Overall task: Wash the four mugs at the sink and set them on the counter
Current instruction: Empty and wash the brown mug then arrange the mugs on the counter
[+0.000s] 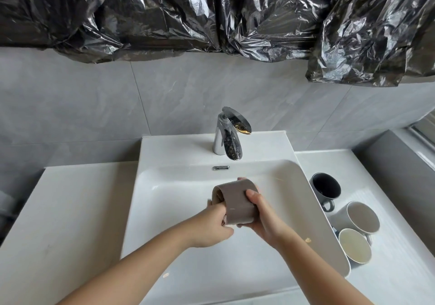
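1. Over the white sink (164, 222), the right hand (263, 220) wraps its fingers (253, 195) around a taupe mug (237, 202) held on its side.
2. The left hand (215, 226) pushes its fingers into the mug's mouth; their grip is hidden.
3. On the counter (388, 269) along the sink's right edge: a cream mug (355, 246), a grey mug (360, 217), then a dark-lined mug (326, 187).
4. A chrome faucet (227, 135) stands at the sink's far edge.

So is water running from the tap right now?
No: nothing falls from the tap spout onto the brown mug held over the sink.
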`<state>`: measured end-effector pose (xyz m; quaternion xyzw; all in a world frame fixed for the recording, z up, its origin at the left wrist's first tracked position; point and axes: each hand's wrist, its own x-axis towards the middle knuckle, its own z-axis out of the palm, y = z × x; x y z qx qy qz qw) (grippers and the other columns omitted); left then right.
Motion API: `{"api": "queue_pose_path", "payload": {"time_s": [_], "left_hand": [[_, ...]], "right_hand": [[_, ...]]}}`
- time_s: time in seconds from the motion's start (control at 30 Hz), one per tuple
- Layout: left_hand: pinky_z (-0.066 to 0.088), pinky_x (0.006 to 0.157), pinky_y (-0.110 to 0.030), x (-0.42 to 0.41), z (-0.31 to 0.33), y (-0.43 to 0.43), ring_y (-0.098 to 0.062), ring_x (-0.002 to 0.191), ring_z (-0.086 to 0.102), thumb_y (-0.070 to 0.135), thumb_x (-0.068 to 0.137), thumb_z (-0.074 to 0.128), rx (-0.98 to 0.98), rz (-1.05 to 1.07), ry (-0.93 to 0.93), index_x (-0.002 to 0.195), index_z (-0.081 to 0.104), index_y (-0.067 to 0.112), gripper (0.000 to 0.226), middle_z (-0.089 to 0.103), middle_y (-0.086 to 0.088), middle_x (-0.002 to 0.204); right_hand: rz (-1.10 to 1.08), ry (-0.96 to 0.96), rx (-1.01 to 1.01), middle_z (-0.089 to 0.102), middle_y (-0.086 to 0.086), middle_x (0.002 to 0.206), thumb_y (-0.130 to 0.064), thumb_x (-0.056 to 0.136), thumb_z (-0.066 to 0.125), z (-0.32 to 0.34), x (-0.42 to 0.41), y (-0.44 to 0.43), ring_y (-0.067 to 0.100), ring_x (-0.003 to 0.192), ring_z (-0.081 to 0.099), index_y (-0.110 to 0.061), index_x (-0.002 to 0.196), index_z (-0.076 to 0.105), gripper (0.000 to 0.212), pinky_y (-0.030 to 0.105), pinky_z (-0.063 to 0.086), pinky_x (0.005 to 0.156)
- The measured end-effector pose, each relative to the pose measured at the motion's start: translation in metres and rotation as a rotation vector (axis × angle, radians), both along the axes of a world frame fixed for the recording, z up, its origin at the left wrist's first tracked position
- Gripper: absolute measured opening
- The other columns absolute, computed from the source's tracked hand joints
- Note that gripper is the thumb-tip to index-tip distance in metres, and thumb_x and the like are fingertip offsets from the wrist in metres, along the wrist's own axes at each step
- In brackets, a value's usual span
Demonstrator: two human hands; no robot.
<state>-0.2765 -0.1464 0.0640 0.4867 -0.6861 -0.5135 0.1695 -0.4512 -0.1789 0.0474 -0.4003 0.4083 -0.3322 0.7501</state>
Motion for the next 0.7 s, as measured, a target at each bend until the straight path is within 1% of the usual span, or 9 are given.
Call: {"api": "queue_pose_path", "payload": {"time_s": [0.1, 0.2, 0.27, 0.33, 0.4, 0.43, 0.53, 0.6, 0.7], "left_hand": [[0.044, 0.066, -0.022, -0.004, 0.014, 0.004, -0.012, 0.074, 0.052, 0.017, 0.079, 0.065, 0.323, 0.118, 0.359, 0.113, 0.053, 0.018, 0.036, 0.053, -0.003, 0.094], [0.051, 0.089, -0.039, -0.005, 0.011, 0.001, -0.021, 0.099, 0.063, 0.024, 0.078, 0.068, 0.418, 0.190, 0.468, 0.125, 0.054, 0.014, 0.050, 0.063, -0.016, 0.115], [0.051, 0.089, -0.039, -0.004, 0.015, 0.000, -0.018, 0.096, 0.067, 0.029, 0.081, 0.066, 0.322, 0.200, 0.290, 0.118, 0.056, 0.017, 0.040, 0.062, -0.021, 0.111], [0.044, 0.071, -0.015, 0.003, 0.018, 0.001, -0.005, 0.071, 0.056, 0.027, 0.091, 0.060, 0.106, 0.102, -0.027, 0.092, 0.054, 0.018, 0.011, 0.055, -0.006, 0.083], [0.043, 0.066, -0.018, 0.008, 0.014, 0.000, -0.009, 0.067, 0.049, 0.025, 0.097, 0.054, -0.147, -0.061, -0.237, 0.087, 0.051, 0.009, 0.019, 0.050, 0.001, 0.076], [0.045, 0.069, -0.021, 0.008, 0.015, 0.001, -0.010, 0.071, 0.052, 0.024, 0.097, 0.053, -0.207, -0.109, -0.233, 0.091, 0.053, 0.006, 0.019, 0.053, 0.002, 0.079], [0.037, 0.066, -0.010, 0.004, 0.020, 0.003, 0.004, 0.067, 0.050, 0.017, 0.092, 0.061, -0.168, -0.066, -0.103, 0.105, 0.061, 0.017, 0.013, 0.052, 0.018, 0.077], [0.039, 0.065, -0.012, 0.001, 0.021, 0.005, 0.004, 0.060, 0.049, 0.012, 0.087, 0.065, 0.016, 0.028, 0.054, 0.103, 0.061, 0.023, 0.020, 0.056, 0.019, 0.076], [0.040, 0.056, -0.021, -0.002, 0.021, 0.009, -0.011, 0.062, 0.050, 0.009, 0.074, 0.066, 0.339, 0.160, 0.370, 0.106, 0.058, 0.011, 0.032, 0.059, -0.001, 0.083]], "right_hand": [[-0.028, 0.038, -0.221, 0.061, 0.005, 0.115, -0.051, 0.078, 0.064, -0.005, -0.006, -0.001, 0.025, 0.101, 0.059, -0.036, 0.132, 0.048, 0.059, 0.044, 0.048, 0.083], [-0.012, 0.118, -0.301, 0.057, 0.006, 0.129, -0.054, 0.079, 0.066, -0.010, -0.007, 0.005, 0.029, 0.117, 0.057, -0.039, 0.138, 0.042, 0.066, 0.052, 0.045, 0.099], [0.065, 0.074, -0.154, 0.056, 0.007, 0.136, -0.061, 0.077, 0.066, -0.007, -0.009, 0.006, 0.034, 0.118, 0.059, -0.045, 0.139, 0.038, 0.070, 0.060, 0.049, 0.096], [0.169, -0.042, 0.068, 0.055, 0.010, 0.139, -0.072, 0.073, 0.064, -0.004, -0.016, 0.003, 0.037, 0.120, 0.058, -0.043, 0.141, 0.042, 0.078, 0.060, 0.053, 0.089], [0.189, -0.143, 0.233, 0.059, 0.016, 0.132, -0.073, 0.076, 0.059, 0.000, -0.017, 0.001, 0.038, 0.115, 0.059, -0.031, 0.140, 0.050, 0.077, 0.054, 0.057, 0.081], [0.155, -0.149, 0.282, 0.064, 0.016, 0.122, -0.070, 0.079, 0.058, 0.001, -0.016, 0.001, 0.036, 0.106, 0.063, -0.026, 0.135, 0.056, 0.071, 0.049, 0.058, 0.075], [0.023, -0.077, 0.221, 0.068, 0.012, 0.093, -0.052, 0.083, 0.060, 0.003, -0.005, 0.003, 0.028, 0.075, 0.064, -0.022, 0.110, 0.066, 0.040, 0.035, 0.050, 0.060], [-0.017, -0.023, 0.072, 0.066, 0.017, 0.098, -0.049, 0.083, 0.060, 0.003, 0.002, 0.004, 0.032, 0.081, 0.061, -0.018, 0.113, 0.064, 0.043, 0.038, 0.046, 0.064], [-0.059, 0.058, -0.157, 0.066, 0.011, 0.110, -0.049, 0.080, 0.059, -0.001, 0.002, 0.004, 0.029, 0.098, 0.061, -0.019, 0.124, 0.056, 0.053, 0.040, 0.050, 0.075]]}}
